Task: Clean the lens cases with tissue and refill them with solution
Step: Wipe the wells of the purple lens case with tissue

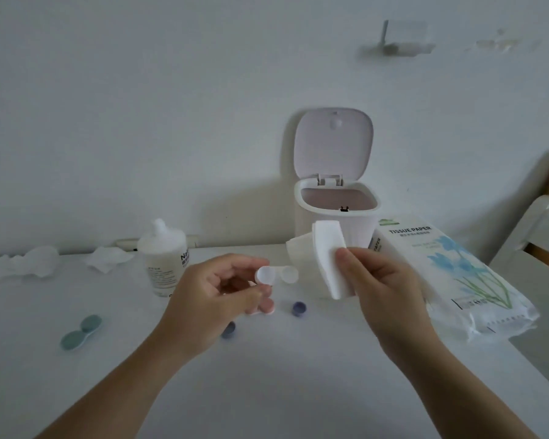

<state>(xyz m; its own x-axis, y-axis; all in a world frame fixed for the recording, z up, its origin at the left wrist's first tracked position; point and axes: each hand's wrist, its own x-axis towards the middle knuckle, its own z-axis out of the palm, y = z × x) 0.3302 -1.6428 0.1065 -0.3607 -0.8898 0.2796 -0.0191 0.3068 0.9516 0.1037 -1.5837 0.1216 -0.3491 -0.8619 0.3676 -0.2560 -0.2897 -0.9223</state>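
My left hand [216, 293] pinches a white double-cup lens case [276, 274] above the table, its caps off. My right hand [384, 289] holds a folded white tissue [328, 248] upright just right of the case, thumb pressed on its front. Two purple caps lie on the table, one [299, 308] right of my left hand and one [228, 329] below it. A pink piece [267, 305] shows under my left fingers. A teal lens case [81, 331] with its caps on lies at the left. The solution bottle [164, 258] stands behind my left hand.
A small white bin [336, 198] with its lid up stands against the wall. A tissue pack [450, 274] lies on the right. Crumpled tissues [108, 259] and more crumpled tissue [23, 264] sit at the back left. A chair [533, 236] is beyond the table's right edge.
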